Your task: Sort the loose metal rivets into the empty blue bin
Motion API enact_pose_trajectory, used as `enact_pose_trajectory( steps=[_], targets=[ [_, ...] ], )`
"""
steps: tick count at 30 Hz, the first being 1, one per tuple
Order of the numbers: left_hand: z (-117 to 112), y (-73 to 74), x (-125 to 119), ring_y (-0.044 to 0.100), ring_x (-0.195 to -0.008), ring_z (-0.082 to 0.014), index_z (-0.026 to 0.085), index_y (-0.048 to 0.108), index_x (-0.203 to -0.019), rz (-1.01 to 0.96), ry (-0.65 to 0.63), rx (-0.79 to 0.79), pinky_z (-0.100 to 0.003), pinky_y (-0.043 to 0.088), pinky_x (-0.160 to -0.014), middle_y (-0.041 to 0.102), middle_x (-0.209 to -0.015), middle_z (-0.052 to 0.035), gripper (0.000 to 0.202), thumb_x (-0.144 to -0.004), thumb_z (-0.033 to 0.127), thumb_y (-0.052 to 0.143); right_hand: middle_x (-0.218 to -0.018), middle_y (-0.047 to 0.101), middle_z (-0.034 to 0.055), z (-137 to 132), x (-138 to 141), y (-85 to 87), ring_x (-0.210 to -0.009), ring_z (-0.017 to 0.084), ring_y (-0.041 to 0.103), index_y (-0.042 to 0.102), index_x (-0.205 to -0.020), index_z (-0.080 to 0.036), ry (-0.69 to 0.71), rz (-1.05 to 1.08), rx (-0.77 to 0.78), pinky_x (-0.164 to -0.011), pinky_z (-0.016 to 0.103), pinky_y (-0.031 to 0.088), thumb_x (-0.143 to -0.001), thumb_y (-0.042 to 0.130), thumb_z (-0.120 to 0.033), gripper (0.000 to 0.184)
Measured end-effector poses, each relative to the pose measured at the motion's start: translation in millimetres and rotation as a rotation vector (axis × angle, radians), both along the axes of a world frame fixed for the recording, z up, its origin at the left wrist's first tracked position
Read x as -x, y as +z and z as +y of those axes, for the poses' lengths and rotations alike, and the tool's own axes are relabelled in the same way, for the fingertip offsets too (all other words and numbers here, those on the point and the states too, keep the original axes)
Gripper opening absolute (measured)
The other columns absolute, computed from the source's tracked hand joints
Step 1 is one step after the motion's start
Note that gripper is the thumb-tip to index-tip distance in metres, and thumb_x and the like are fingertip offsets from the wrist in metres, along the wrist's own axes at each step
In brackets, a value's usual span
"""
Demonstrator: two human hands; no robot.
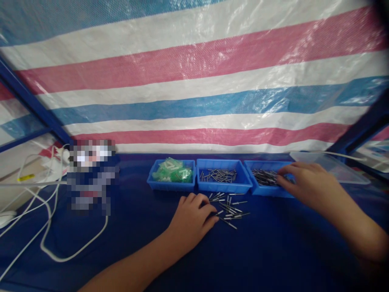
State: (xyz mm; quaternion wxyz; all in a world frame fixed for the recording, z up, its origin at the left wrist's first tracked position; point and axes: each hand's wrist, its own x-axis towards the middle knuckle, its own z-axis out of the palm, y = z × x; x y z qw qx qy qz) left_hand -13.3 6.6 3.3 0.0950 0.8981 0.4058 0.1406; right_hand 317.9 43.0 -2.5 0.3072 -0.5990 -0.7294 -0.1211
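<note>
— Well, how is the tabletop (273,251) laid out?
— Blue cloth is spread beneath a striped tarp (194,81); three trays (223,187) are lined up.
— And the hands?
— Loose pins (229,209) are touched by the left hand (191,221), fingers curled; the right hand (306,182), fingers spread, is rested in the rightmost tray.

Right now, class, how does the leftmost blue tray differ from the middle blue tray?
The leftmost blue tray holds green and white plastic pieces heaped above its rim; the middle blue tray holds thin metal pins lying low and flat. Loose pins lie on the cloth before the middle tray, none before the leftmost. Both are matching shallow trays, side by side.
</note>
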Motion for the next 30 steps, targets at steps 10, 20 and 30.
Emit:
enact_pose_trajectory(
  steps=[10, 20, 30],
  targets=[
    [1.3, -2.3, -3.2, 0.053, -0.090, -0.0196, 0.020, 0.061, -0.091, 0.016, 0.018, -0.026, -0.034, 0.035, -0.075, 0.061, -0.098, -0.0028, 0.014, -0.094, 0.024, 0.048, -0.089, 0.066, 0.0093, -17.3, 61.2, 26.6, -0.083, 0.027, 0.060, 0.063, -0.083, -0.020, 0.102, -0.018, -0.020, -0.079, 0.043, 0.043, -0.087, 0.050, -0.033, 0.018],
    [1.8, 2.7, -2.7, 0.058, -0.089, -0.0167, 0.019, 0.058, -0.094, -0.275, 0.030, 0.057, -0.031, 0.037, -0.079, 0.065, -0.093, -0.0008, 0.015, -0.096, 0.023, 0.044, -0.083, 0.064, 0.0030, -46.9, 135.2, 14.3, -0.074, 0.015, 0.059, 0.064, -0.086, -0.021, 0.543, 0.354, 0.508, -0.068, 0.027, 0.045, -0.091, 0.048, -0.024, 0.018],
    [2.1, 4.8, -7.2, 0.060, -0.074, -0.0139, 0.016, 0.064, -0.091, -0.690, 0.157, 0.384, -0.023, 0.044, -0.069, 0.066, -0.081, -0.0006, 0.011, -0.085, 0.024, 0.059, -0.075, 0.057, 0.0007, -50.2, 143.7, 13.4, -0.066, 0.012, 0.051, 0.062, -0.081, -0.019, 0.575, 0.474, 0.542, -0.060, 0.024, 0.040, -0.087, 0.051, -0.018, 0.013]
  ],
)
